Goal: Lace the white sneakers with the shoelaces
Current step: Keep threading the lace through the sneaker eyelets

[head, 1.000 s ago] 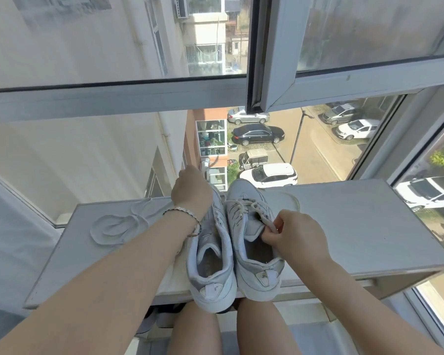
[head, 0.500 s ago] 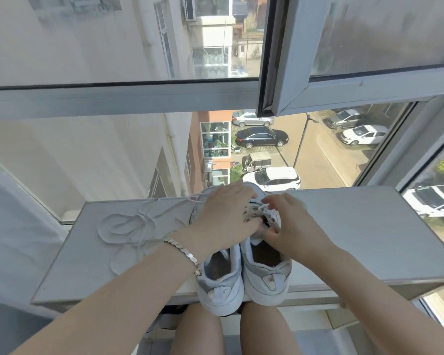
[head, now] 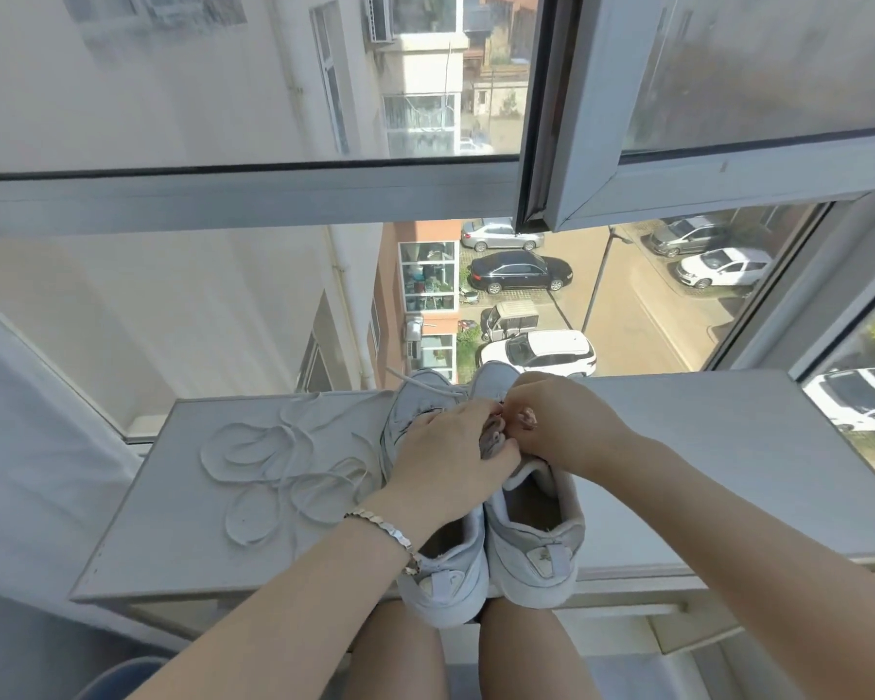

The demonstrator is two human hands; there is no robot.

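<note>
Two white sneakers stand side by side on a white table (head: 703, 472), heels toward me: the left sneaker (head: 443, 573) and the right sneaker (head: 536, 543). My left hand (head: 450, 462) reaches across the left sneaker and grips the tongue of the right one. My right hand (head: 567, 426) pinches the lace at the right sneaker's eyelets, fingertips meeting those of my left hand. A loose white shoelace (head: 284, 467) lies in loops on the table to the left, running up to the left sneaker's toe.
The table stands against a large window (head: 274, 204) with a partly open sash (head: 627, 184) above it. Beyond the glass lie buildings and parked cars far below. My knees (head: 476, 649) are under the table's front edge.
My left hand moved from the left sneaker's toe over to the right sneaker's tongue. My right hand slid forward from the tongue's top to the eyelets. Both hands now meet.
</note>
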